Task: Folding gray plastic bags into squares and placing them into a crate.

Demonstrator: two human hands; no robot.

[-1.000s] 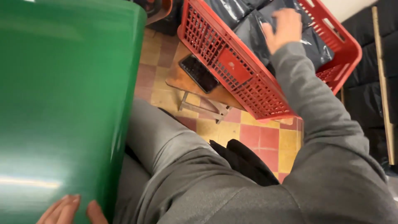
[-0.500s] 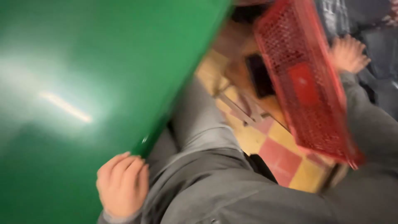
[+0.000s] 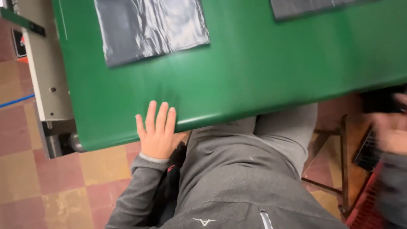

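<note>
My left hand (image 3: 157, 131) rests flat on the near edge of a green conveyor belt (image 3: 263, 72), fingers apart, holding nothing. A dark grey plastic bag (image 3: 148, 27) lies flat on the belt above that hand, and part of a second one (image 3: 313, 6) shows at the top right. My right hand (image 3: 392, 131) is blurred at the right edge, near a red mesh crate (image 3: 369, 212); whether it holds anything is unclear. I wear grey trousers and a grey hooded top.
The belt's beige metal frame and end roller (image 3: 46, 85) stand at the left. Below lies a red and yellow tiled floor (image 3: 51, 186). A metal stand (image 3: 339, 169) and a dark object (image 3: 381, 99) sit at the right under the belt.
The view has swung left from the red crate to the belt. My left hand has opened flat on the belt's edge. My right hand has come out of the crate.
</note>
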